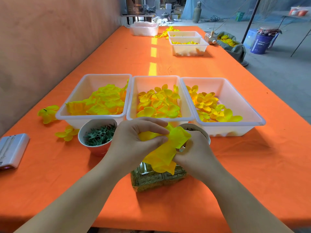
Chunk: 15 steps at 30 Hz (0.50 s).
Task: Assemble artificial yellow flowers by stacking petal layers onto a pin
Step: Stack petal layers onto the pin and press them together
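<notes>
A long orange-clothed desk carries three white plastic tubs of loose yellow petals, set in a row. Nearer me, above a square clear glass jar, the left grip and right grip both pinch a crumpled yellow fabric petal layer between them. A red paper cup of green plastic pieces stands just left.

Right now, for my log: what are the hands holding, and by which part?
A yellow petal layer: the left hand pinches its upper edge, the right hand its right side.
</notes>
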Available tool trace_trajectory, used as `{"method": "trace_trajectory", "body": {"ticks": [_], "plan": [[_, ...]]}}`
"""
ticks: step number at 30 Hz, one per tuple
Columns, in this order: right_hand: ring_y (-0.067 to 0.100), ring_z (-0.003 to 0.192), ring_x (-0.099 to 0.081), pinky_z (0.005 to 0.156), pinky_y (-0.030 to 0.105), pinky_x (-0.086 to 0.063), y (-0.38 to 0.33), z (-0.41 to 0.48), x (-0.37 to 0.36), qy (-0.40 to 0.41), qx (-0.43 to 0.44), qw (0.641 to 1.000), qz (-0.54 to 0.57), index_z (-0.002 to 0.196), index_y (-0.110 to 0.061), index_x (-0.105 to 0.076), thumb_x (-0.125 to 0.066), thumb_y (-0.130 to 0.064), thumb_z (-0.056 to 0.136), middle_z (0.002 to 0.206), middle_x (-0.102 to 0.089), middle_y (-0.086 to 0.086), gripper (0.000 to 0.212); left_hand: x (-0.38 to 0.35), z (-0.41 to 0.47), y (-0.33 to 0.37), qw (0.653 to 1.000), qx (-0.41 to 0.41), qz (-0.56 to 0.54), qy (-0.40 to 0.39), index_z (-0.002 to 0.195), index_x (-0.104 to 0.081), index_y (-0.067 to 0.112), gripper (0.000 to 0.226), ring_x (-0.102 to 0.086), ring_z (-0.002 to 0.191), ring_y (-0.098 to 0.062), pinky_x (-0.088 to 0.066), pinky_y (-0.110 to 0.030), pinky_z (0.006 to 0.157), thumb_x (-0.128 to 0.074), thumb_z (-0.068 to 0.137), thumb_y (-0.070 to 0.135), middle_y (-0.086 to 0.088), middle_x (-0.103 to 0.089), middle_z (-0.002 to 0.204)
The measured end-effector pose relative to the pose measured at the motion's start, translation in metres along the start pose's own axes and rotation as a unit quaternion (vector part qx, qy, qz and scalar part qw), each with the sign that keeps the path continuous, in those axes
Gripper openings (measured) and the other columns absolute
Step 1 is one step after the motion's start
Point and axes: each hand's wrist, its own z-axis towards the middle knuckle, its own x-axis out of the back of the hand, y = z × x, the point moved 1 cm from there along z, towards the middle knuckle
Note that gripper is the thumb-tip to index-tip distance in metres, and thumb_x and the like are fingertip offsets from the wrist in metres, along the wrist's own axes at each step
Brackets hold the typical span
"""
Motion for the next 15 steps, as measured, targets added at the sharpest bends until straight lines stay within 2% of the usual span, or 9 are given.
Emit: {"method": "trace_trajectory", "body": {"ticks": [2,4,5,8,10,12,15], "plan": [[0.03,0.067,-0.053,0.054,0.046,-0.046,0.001,0.0005,-0.0002,-0.006,-0.004,1.0,0.016,0.069,-0.015,-0.067,-0.074,-0.041,0.072,0.067,-0.059,0.006,0.026,-0.0006,0.001,-0.002,0.999,0.016,-0.029,-0.006,0.086,-0.082,0.02,0.021,-0.069,0.105,-0.01,-0.057,-0.04,0.082,-0.085,0.074,0.003,0.009,-0.076,0.105],[0.015,0.058,-0.05,0.05,0.041,-0.047,0.0001,0.0002,-0.0006,-0.008,0.005,0.999,0.04,0.07,-0.029,-0.067,-0.073,-0.042,0.077,0.064,-0.058,-0.005,0.016,-0.0003,0.0015,-0.0034,0.998,0.033,-0.059,-0.009,0.086,-0.082,0.022,0.023,-0.069,0.107,-0.012,-0.057,-0.038,0.08,-0.088,0.069,0.007,0.009,-0.076,0.106],[0.01,0.057,-0.048,0.049,0.042,-0.047,-0.0004,0.0002,-0.0007,-0.006,0.007,0.999,0.046,0.072,-0.033,-0.067,-0.072,-0.043,0.078,0.064,-0.056,-0.005,0.013,0.0001,0.0017,-0.0036,0.997,0.038,-0.072,-0.011,0.087,-0.081,0.022,0.024,-0.069,0.108,-0.012,-0.058,-0.037,0.08,-0.088,0.066,0.011,0.008,-0.076,0.107],[0.018,0.056,-0.049,0.049,0.046,-0.046,-0.0009,0.001,-0.0008,-0.004,0.001,0.999,0.043,0.075,-0.032,-0.067,-0.07,-0.045,0.078,0.068,-0.057,0.003,0.014,0.0005,0.0025,-0.0031,0.995,0.041,-0.085,-0.018,0.081,-0.079,0.02,0.022,-0.071,0.104,-0.012,-0.059,-0.028,0.069,-0.088,0.065,0.008,0.007,-0.076,0.107],[0.021,0.057,-0.052,0.049,0.045,-0.047,-0.0015,0.0015,-0.0007,-0.008,0.001,0.999,0.038,0.075,-0.031,-0.068,-0.071,-0.045,0.079,0.065,-0.057,-0.001,0.015,0.0009,0.003,-0.0032,0.996,0.045,-0.076,-0.012,0.075,-0.076,0.018,0.021,-0.073,0.098,-0.012,-0.055,-0.02,0.061,-0.087,0.07,0.001,0.006,-0.077,0.105],[0.018,0.058,-0.058,0.049,0.045,-0.049,-0.002,0.0014,-0.0006,-0.019,0.004,0.998,0.052,0.073,-0.035,-0.069,-0.072,-0.041,0.08,0.063,-0.059,-0.01,0.01,0.0011,0.0039,-0.0039,0.995,0.056,-0.078,-0.006,0.073,-0.076,0.016,0.017,-0.073,0.097,-0.013,-0.057,-0.025,0.064,-0.085,0.072,0.001,0.004,-0.077,0.104],[0.021,0.059,-0.059,0.052,0.045,-0.05,-0.0024,0.0015,0.0003,-0.019,0.01,0.999,0.037,0.071,-0.046,-0.067,-0.072,-0.04,0.078,0.064,-0.06,-0.01,0.011,0.0012,0.0055,-0.004,0.995,0.069,-0.069,-0.003,0.076,-0.079,0.015,0.009,-0.072,0.099,-0.014,-0.059,-0.03,0.068,-0.083,0.075,0.008,0.004,-0.077,0.105]]}}
